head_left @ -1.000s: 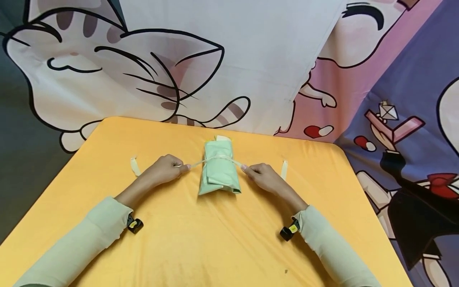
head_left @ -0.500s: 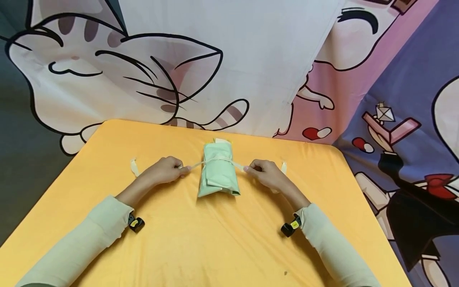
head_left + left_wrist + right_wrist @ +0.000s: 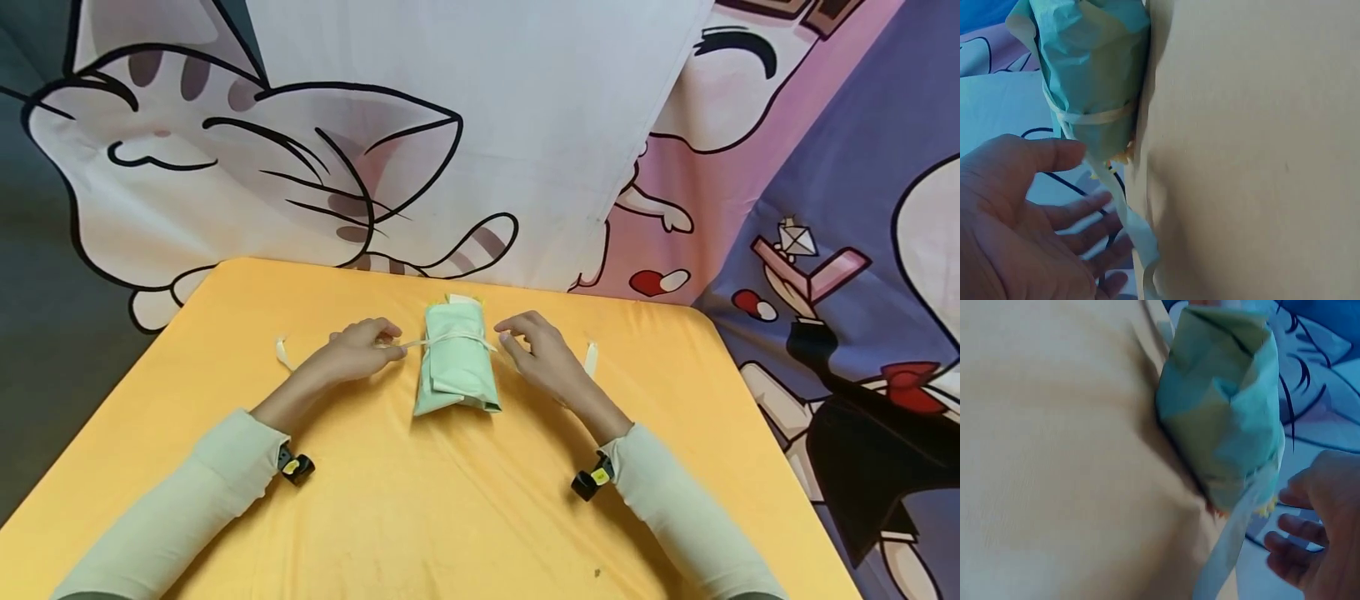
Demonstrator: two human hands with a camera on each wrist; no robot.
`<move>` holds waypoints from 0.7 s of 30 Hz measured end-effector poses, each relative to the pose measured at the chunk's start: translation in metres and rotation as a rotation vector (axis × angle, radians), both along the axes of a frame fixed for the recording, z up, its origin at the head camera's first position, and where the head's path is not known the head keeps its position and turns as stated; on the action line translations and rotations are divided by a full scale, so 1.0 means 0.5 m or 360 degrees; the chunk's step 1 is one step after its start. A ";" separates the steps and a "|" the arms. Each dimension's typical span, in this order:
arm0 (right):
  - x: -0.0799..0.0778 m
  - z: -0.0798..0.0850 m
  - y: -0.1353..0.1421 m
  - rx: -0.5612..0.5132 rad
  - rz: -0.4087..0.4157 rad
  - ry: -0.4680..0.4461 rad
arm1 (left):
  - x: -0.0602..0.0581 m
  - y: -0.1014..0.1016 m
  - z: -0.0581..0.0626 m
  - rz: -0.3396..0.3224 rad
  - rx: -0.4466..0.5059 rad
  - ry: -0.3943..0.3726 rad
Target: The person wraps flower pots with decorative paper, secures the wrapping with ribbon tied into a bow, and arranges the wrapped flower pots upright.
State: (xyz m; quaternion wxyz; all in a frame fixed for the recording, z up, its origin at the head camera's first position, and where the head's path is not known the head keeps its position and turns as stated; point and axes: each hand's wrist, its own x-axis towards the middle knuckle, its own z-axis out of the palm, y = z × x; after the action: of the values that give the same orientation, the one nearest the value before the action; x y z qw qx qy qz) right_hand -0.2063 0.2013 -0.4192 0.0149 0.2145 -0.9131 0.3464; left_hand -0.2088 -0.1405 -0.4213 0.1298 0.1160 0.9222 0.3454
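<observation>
A mint-green paper-wrapped package [image 3: 459, 375] lies on the yellow-covered table. Yellow bits [image 3: 1265, 507] show at its far end in the right wrist view. Round the package's middle runs a cream ribbon [image 3: 459, 335], with a loose tail to each side. My left hand [image 3: 360, 350] is just left of the package. In the left wrist view its fingers are spread, and the ribbon tail [image 3: 1138, 237] passes by the thumb tip without being pinched. To the right, my right hand [image 3: 542, 354] has loosely bent, parted fingers, apart from the other ribbon tail [image 3: 1229, 540].
The yellow table [image 3: 420, 517] has a small dark spot near its front. Ribbon ends [image 3: 282, 352] show beyond the left forearm and beside the right forearm. Cartoon-printed cloth [image 3: 525, 125] hangs behind the table and along its right side.
Earlier, both hands pinched the ribbon tails and held them taut to the sides. Now the fingers have parted from the ribbon, and the hands have moved slightly inward. The package stays in place.
</observation>
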 end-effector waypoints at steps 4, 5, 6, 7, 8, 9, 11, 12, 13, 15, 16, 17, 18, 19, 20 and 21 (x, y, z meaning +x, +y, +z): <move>-0.002 0.015 -0.036 -0.0029 0.0120 0.0165 | -0.001 0.017 -0.004 -0.0016 0.0189 -0.0006; -0.003 0.019 -0.043 -0.0018 0.0158 0.0180 | -0.001 0.021 -0.005 -0.0016 0.0214 -0.0005; -0.003 0.022 -0.049 -0.0006 0.0191 0.0178 | -0.001 0.024 -0.005 -0.0013 0.0237 -0.0001; -0.002 0.025 -0.054 0.0009 0.0223 0.0166 | -0.002 0.027 -0.006 -0.0011 0.0255 0.0002; -0.001 0.027 -0.058 0.0027 0.0253 0.0152 | -0.002 0.029 -0.007 -0.0003 0.0281 0.0000; 0.000 0.029 -0.061 0.0043 0.0277 0.0134 | -0.002 0.031 -0.008 0.0006 0.0306 -0.0005; 0.002 0.031 -0.065 0.0079 0.0316 0.0106 | -0.001 0.034 -0.009 0.0039 0.0374 -0.0028; 0.002 0.031 -0.066 0.0093 0.0332 0.0099 | 0.000 0.036 -0.010 0.0059 0.0418 -0.0049; 0.002 0.031 -0.067 0.0109 0.0349 0.0098 | 0.001 0.037 -0.010 0.0075 0.0469 -0.0075; 0.002 0.030 -0.069 0.0139 0.0378 0.0119 | 0.002 0.039 -0.012 0.0104 0.0572 -0.0122; 0.003 0.029 -0.070 0.0158 0.0391 0.0136 | 0.001 0.040 -0.014 0.0119 0.0626 -0.0147; 0.003 0.029 -0.071 0.0176 0.0405 0.0153 | 0.001 0.042 -0.015 0.0132 0.0685 -0.0175; 0.003 0.028 -0.071 0.0190 0.0418 0.0168 | 0.000 0.042 -0.016 0.0142 0.0737 -0.0202; 0.004 0.028 -0.071 0.0204 0.0431 0.0183 | -0.002 0.043 -0.017 0.0147 0.0790 -0.0226; 0.004 0.029 -0.071 0.0218 0.0442 0.0198 | -0.003 0.043 -0.017 0.0154 0.0843 -0.0250; 0.004 0.029 -0.072 0.0233 0.0451 0.0208 | -0.004 0.044 -0.017 0.0161 0.0905 -0.0276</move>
State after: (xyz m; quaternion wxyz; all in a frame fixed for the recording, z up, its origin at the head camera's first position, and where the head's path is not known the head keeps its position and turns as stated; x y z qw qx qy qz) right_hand -0.2044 0.1655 -0.4047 0.0095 0.3638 -0.8935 0.2630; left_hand -0.2111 -0.1187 -0.4297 0.1531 0.0716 0.7785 0.6044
